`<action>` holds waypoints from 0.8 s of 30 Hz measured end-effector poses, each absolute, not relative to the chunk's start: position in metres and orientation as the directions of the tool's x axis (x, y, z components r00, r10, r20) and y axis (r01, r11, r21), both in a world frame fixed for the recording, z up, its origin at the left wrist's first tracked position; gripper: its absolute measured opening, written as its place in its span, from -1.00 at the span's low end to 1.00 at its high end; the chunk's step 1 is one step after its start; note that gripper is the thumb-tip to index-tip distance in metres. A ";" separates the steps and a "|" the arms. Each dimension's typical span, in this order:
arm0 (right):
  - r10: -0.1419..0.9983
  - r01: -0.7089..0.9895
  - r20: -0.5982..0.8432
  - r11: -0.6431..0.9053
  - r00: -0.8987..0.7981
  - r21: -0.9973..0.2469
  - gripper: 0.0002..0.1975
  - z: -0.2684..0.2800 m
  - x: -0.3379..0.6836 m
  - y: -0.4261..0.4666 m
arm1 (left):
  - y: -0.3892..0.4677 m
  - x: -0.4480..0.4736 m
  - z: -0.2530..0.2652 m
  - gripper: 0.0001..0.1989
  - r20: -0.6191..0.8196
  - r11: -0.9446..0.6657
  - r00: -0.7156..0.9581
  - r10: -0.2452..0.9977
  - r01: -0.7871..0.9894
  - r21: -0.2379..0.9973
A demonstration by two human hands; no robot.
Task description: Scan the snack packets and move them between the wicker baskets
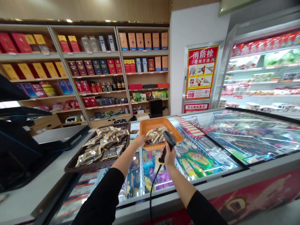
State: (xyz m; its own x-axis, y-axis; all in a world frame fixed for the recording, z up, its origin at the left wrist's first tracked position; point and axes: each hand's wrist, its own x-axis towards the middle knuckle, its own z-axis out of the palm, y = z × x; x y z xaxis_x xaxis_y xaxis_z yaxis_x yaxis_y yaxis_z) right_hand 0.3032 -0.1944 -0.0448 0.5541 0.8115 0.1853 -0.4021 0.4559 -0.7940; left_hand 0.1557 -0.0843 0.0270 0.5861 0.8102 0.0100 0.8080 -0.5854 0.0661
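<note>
My right hand (pixel 169 155) is wrapped round the handle of a black barcode scanner (pixel 169 139), whose cable hangs down in front of the freezer. The scanner's head is over the right part of an orange wicker basket (pixel 174 132) and covers some of its contents. Inside that basket lie small snack packets (pixel 156 134) in clear and dark wrapping. My left hand (pixel 140 141) reaches over the basket's left rim, its closed fingers at the nearest packets; what they grip is too small to make out. Left of it, a dark brown wicker tray (pixel 72 166) is heaped with similar packets (pixel 106 142).
Both baskets stand on the glass top of a chest freezer (pixel 225 162) with packaged goods inside. A counter (pixel 35 184) with a flat scale-like device (pixel 61 136) is at the left. Shelves of boxes (pixel 103 67) line the back; a lit refrigerated display (pixel 264 75) is at the right.
</note>
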 end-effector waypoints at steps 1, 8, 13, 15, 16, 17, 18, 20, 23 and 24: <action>0.814 -0.399 0.178 0.446 0.553 -0.801 -0.52 -0.045 0.303 -0.194 | -0.084 0.153 0.028 -0.38 0.014 -0.570 0.572 0.820 0.817 0.086; 0.898 -0.418 0.242 0.391 0.366 -0.820 -0.58 -0.047 0.291 -0.198 | -0.107 0.073 0.055 -0.61 0.290 -0.293 0.217 0.932 0.922 0.252; 0.970 -0.483 0.187 0.241 0.159 -0.842 -0.56 -0.044 0.270 -0.199 | -0.131 0.017 0.045 -0.66 0.145 -0.007 -0.016 0.989 0.987 0.162; 0.988 -0.473 0.144 0.151 0.050 -0.868 -0.54 -0.043 0.261 -0.198 | -0.137 0.012 0.034 -0.54 0.123 0.020 -0.036 0.992 0.992 0.127; 0.992 -0.466 0.129 0.115 0.002 -0.877 -0.53 -0.042 0.258 -0.197 | -0.139 0.012 0.030 -0.47 0.130 0.021 -0.034 0.991 0.994 0.105; 0.992 -0.463 0.118 0.088 -0.036 -0.882 -0.52 -0.042 0.256 -0.197 | -0.140 0.014 0.027 -0.40 0.140 0.023 -0.034 0.990 0.997 0.079; 0.992 -0.466 0.113 0.070 -0.065 -0.882 -0.52 -0.042 0.255 -0.198 | -0.140 0.016 0.026 -0.33 0.145 0.031 -0.038 0.989 0.998 0.053; 0.989 -0.486 0.116 0.058 -0.091 -0.872 -0.51 -0.044 0.255 -0.200 | -0.140 0.021 0.025 -0.29 0.131 0.061 -0.062 0.989 0.998 0.014; 0.990 -0.509 0.119 0.065 -0.073 -0.858 -0.51 -0.048 0.257 -0.205 | -0.139 0.024 0.027 -0.34 0.088 0.077 -0.078 0.993 0.997 0.013; 0.991 -0.512 0.114 0.065 -0.064 -0.857 -0.51 -0.050 0.259 -0.207 | -0.138 0.024 0.027 -0.36 0.081 0.078 -0.079 0.994 0.997 0.017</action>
